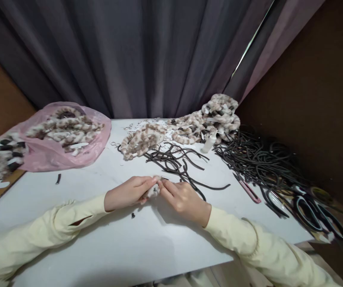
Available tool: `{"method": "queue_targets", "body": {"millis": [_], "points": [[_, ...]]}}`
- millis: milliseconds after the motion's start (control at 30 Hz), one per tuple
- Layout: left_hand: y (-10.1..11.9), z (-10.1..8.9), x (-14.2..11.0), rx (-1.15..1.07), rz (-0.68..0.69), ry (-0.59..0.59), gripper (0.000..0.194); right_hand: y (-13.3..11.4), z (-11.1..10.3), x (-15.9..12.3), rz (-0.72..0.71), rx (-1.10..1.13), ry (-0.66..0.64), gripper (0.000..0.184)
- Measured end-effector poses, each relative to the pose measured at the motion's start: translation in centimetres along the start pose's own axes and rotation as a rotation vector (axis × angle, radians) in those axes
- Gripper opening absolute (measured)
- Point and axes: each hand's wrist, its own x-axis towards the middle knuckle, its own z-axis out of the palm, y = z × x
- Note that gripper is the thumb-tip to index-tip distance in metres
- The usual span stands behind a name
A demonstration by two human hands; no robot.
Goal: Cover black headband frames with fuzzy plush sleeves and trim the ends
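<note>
My left hand and my right hand meet at the middle of the white table. Both pinch a small fluffy brown-and-white piece between their fingertips. A dark cord end seems to run from my right hand's fingers toward the loose black cords just beyond. Cream sleeves cover both arms.
A pink bag of furry loops lies at the left. More furry loops are piled at the back, with a small white bottle. Black cords heap at the right, beside a pink tool and scissors. Small metal rings are scattered near the back.
</note>
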Motion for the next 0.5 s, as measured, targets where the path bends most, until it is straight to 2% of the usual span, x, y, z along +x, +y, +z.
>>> {"method": "queue_targets", "body": {"millis": [133, 200, 267, 333, 400, 500], "points": [[-0.1, 0.4, 0.4, -0.128, -0.064, -0.149, 0.065, -0.4, 0.3, 0.1, 0.016, 0.062, -0.045, 0.022], [-0.4, 0.3, 0.7, -0.223, -0.099, -0.231, 0.069, -0.4, 0.4, 0.3, 0.072, 0.168, -0.083, 0.018], [-0.8, 0.0, 1.1, -0.360, -0.135, -0.252, 0.062, -0.2, 0.3, 0.5, 0.183, 0.347, -0.127, 0.016], [-1.3, -0.5, 1.5, -0.486, -0.151, -0.239, 0.050, 0.4, 0.3, 0.7, 0.306, 0.533, -0.122, 0.024], [-1.8, -0.8, 1.9, -0.531, -0.146, -0.220, 0.041, 1.4, 0.3, 0.6, 0.412, 0.655, -0.038, 0.032], [-2.3, -0.6, 2.0, -0.439, -0.107, -0.144, 0.035, 3.3, 0.7, 0.1, 0.551, 0.665, 0.080, 0.022]]}}
